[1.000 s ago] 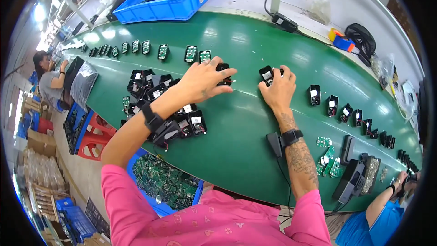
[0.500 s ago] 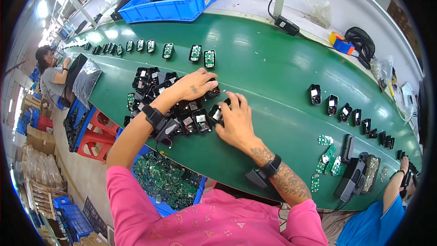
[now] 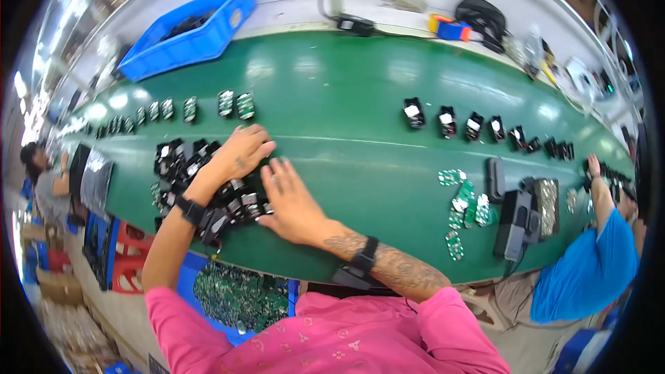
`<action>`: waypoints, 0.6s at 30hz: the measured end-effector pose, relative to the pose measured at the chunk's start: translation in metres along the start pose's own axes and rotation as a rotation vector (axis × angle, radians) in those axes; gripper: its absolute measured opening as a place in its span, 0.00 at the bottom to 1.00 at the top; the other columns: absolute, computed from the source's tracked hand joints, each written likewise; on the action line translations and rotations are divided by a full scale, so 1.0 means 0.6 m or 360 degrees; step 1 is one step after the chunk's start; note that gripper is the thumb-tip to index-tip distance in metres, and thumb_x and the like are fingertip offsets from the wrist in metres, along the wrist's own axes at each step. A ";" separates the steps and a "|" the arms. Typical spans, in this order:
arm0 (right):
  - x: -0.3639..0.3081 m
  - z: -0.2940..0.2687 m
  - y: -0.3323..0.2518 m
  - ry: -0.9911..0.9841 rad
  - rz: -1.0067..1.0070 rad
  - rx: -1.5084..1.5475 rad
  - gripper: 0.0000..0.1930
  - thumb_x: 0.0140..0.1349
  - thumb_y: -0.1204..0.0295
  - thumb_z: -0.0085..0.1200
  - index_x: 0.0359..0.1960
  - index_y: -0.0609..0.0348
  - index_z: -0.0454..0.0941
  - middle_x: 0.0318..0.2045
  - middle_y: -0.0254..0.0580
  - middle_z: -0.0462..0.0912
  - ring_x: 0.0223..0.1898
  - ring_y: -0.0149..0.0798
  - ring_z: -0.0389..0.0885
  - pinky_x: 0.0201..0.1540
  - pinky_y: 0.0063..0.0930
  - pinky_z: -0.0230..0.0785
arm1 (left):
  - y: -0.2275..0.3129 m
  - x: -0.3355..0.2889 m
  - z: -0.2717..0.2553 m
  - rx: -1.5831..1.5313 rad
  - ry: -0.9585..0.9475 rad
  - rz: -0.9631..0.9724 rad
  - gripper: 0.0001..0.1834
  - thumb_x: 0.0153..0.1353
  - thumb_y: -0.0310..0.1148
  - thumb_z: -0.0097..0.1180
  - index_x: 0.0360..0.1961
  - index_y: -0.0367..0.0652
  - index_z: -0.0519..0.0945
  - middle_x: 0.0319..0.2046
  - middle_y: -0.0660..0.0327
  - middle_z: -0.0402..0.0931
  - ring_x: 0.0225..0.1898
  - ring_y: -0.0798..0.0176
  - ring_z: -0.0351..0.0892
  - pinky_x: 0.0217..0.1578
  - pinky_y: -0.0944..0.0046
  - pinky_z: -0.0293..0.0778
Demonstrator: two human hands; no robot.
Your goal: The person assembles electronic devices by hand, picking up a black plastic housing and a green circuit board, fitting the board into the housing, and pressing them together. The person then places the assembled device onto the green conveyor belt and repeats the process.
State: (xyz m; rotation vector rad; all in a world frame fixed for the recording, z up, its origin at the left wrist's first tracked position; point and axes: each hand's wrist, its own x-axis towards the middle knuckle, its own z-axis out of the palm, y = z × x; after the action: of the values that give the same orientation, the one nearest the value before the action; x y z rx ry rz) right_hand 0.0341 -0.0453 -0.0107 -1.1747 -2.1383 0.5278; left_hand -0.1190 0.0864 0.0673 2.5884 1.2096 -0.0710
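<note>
A heap of black plastic housings [image 3: 181, 159] with red wires and silver parts inside lies on the green table, left of the middle. My left hand [image 3: 242, 154] rests over its far right side, fingers bent but apart, nothing visible in them. Against the heap's right edge lies my right hand [image 3: 294, 202], its fingers stretched out and touching the housings. Housings under both palms are partly hidden. Beyond the heap runs a row of housings fitted with green circuit boards [image 3: 245, 105]. Another row of open black housings [image 3: 447, 122] stands to the right.
A blue bin [image 3: 197, 43] with dark parts sits at the back left. Loose green boards [image 3: 463, 197] lie beside a black-and-grey device [image 3: 514, 225] at right. Below the table edge is a blue crate of circuit boards [image 3: 239, 296]. Co-workers sit at both ends of the table.
My view has swung to the right. My right hand has moved in against the heap and flattened, and the housing under its fingers now sits with the others. My left hand stays over the heap.
</note>
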 end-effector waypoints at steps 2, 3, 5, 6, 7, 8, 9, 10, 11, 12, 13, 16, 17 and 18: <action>-0.005 -0.017 -0.006 -0.0071 0.0037 0.0046 0.53 0.57 0.55 0.65 0.72 0.73 0.44 0.71 0.74 0.46 0.74 0.71 0.42 0.74 0.55 0.42 | 0.017 -0.005 -0.001 -0.0043 0.0037 -0.0059 0.19 0.73 0.42 0.43 0.51 0.40 0.78 0.49 0.47 0.78 0.56 0.44 0.74 0.66 0.42 0.56; -0.014 -0.040 -0.010 -0.0078 0.0090 0.0057 0.53 0.57 0.55 0.64 0.73 0.71 0.42 0.72 0.72 0.46 0.74 0.70 0.41 0.74 0.56 0.44 | 0.031 -0.002 -0.008 -0.0046 0.0023 -0.0078 0.19 0.73 0.43 0.43 0.51 0.39 0.78 0.48 0.48 0.79 0.55 0.44 0.74 0.67 0.39 0.53; -0.042 -0.067 0.000 0.0180 0.0070 0.0043 0.49 0.56 0.57 0.65 0.72 0.69 0.50 0.70 0.70 0.51 0.73 0.69 0.47 0.73 0.56 0.48 | 0.037 0.010 0.001 0.0289 0.0155 0.0008 0.22 0.72 0.46 0.43 0.52 0.40 0.78 0.50 0.50 0.80 0.57 0.45 0.74 0.68 0.33 0.49; -0.061 -0.087 0.010 0.0199 0.0118 0.0021 0.49 0.56 0.57 0.65 0.72 0.69 0.50 0.70 0.70 0.51 0.73 0.69 0.47 0.73 0.56 0.48 | 0.043 0.022 -0.001 0.0297 0.0160 -0.0007 0.22 0.70 0.47 0.48 0.53 0.41 0.78 0.50 0.50 0.80 0.58 0.45 0.74 0.66 0.32 0.51; -0.082 -0.118 0.027 0.0254 0.0142 -0.0143 0.45 0.56 0.58 0.66 0.69 0.68 0.56 0.68 0.69 0.55 0.71 0.68 0.52 0.71 0.56 0.51 | 0.054 0.031 0.001 0.0080 0.0298 0.0042 0.23 0.67 0.46 0.54 0.54 0.39 0.77 0.51 0.48 0.79 0.59 0.45 0.73 0.65 0.36 0.57; -0.104 -0.149 0.047 0.0301 0.0169 -0.0314 0.41 0.55 0.59 0.66 0.66 0.67 0.62 0.66 0.67 0.60 0.69 0.67 0.57 0.70 0.55 0.55 | 0.079 0.059 -0.002 -0.0132 0.0243 0.0069 0.25 0.65 0.46 0.57 0.55 0.39 0.76 0.52 0.46 0.78 0.59 0.45 0.73 0.63 0.39 0.62; -0.129 -0.184 0.061 0.0336 0.0390 -0.0465 0.37 0.54 0.60 0.66 0.63 0.66 0.66 0.63 0.65 0.64 0.66 0.65 0.61 0.67 0.54 0.58 | 0.114 0.095 -0.008 -0.0347 0.0187 0.0093 0.27 0.63 0.46 0.60 0.57 0.38 0.75 0.54 0.44 0.77 0.60 0.45 0.73 0.61 0.43 0.66; -0.156 -0.218 0.076 0.0362 0.0597 -0.0603 0.34 0.54 0.61 0.67 0.59 0.66 0.70 0.60 0.63 0.68 0.63 0.63 0.65 0.64 0.53 0.61 | 0.140 0.127 0.004 -0.0216 0.0227 0.0253 0.31 0.62 0.46 0.61 0.60 0.38 0.72 0.57 0.41 0.74 0.60 0.43 0.72 0.60 0.45 0.69; -0.185 -0.250 0.093 0.0447 0.0700 -0.0767 0.32 0.53 0.62 0.67 0.58 0.65 0.71 0.58 0.60 0.71 0.61 0.60 0.67 0.61 0.52 0.63 | 0.170 0.156 0.016 -0.0077 0.0277 0.0394 0.35 0.60 0.47 0.62 0.64 0.38 0.69 0.59 0.39 0.71 0.61 0.40 0.71 0.59 0.47 0.71; -0.211 -0.276 0.111 0.0519 0.0892 -0.0886 0.32 0.53 0.60 0.68 0.57 0.65 0.72 0.57 0.60 0.72 0.60 0.59 0.67 0.59 0.52 0.63 | 0.210 0.185 0.027 -0.0046 0.0225 0.0363 0.41 0.58 0.49 0.64 0.67 0.39 0.64 0.62 0.36 0.66 0.61 0.37 0.70 0.60 0.47 0.70; -0.238 -0.302 0.127 0.0553 0.1050 -0.1032 0.34 0.53 0.57 0.68 0.57 0.66 0.72 0.55 0.58 0.73 0.57 0.58 0.68 0.57 0.51 0.64 | 0.256 0.215 0.038 -0.0017 0.0175 0.0344 0.47 0.56 0.51 0.66 0.71 0.40 0.60 0.65 0.34 0.62 0.62 0.33 0.69 0.61 0.47 0.69; -0.281 -0.344 0.168 0.0470 0.1246 -0.1097 0.34 0.52 0.56 0.70 0.57 0.63 0.74 0.50 0.55 0.75 0.52 0.56 0.70 0.52 0.48 0.68 | 0.340 0.286 0.095 -0.0142 0.0336 0.0234 0.55 0.51 0.53 0.69 0.74 0.45 0.54 0.69 0.31 0.53 0.66 0.28 0.62 0.66 0.40 0.62; -0.284 -0.349 0.183 0.0376 0.1244 -0.1076 0.33 0.51 0.57 0.70 0.56 0.63 0.75 0.48 0.55 0.75 0.52 0.56 0.71 0.52 0.47 0.68 | 0.351 0.302 0.108 -0.0185 0.0413 0.0098 0.55 0.51 0.55 0.69 0.75 0.48 0.54 0.70 0.32 0.53 0.68 0.29 0.58 0.66 0.37 0.58; -0.278 -0.354 0.192 0.0369 0.1205 -0.1076 0.33 0.51 0.57 0.70 0.56 0.63 0.75 0.48 0.55 0.75 0.52 0.56 0.71 0.52 0.47 0.68 | 0.351 0.316 0.125 -0.0228 0.0493 -0.0059 0.55 0.51 0.56 0.68 0.75 0.50 0.54 0.70 0.33 0.53 0.71 0.30 0.53 0.67 0.34 0.54</action>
State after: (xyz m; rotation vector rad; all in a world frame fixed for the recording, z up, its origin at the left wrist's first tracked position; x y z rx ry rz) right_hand 0.3171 -0.1187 0.0155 -2.3169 -1.6477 -0.0662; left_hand 0.1689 0.0786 0.0135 2.5147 1.3096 0.4081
